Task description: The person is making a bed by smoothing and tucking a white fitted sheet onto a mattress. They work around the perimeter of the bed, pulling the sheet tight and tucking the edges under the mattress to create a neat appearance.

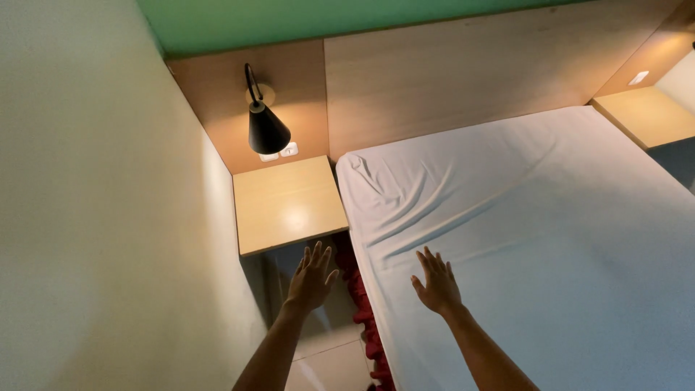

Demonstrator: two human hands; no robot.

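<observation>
both hands are hovering open, right hand (436,284) over the wrinkled sheet (521,217) near the bed's edge, left hand (313,279) beside it.

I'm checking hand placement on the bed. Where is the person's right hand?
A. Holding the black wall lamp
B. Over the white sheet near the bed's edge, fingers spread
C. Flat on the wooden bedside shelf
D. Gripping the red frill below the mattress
B: the right hand lies open, fingers spread, over the white sheet near the bed's edge, holding nothing.
</observation>
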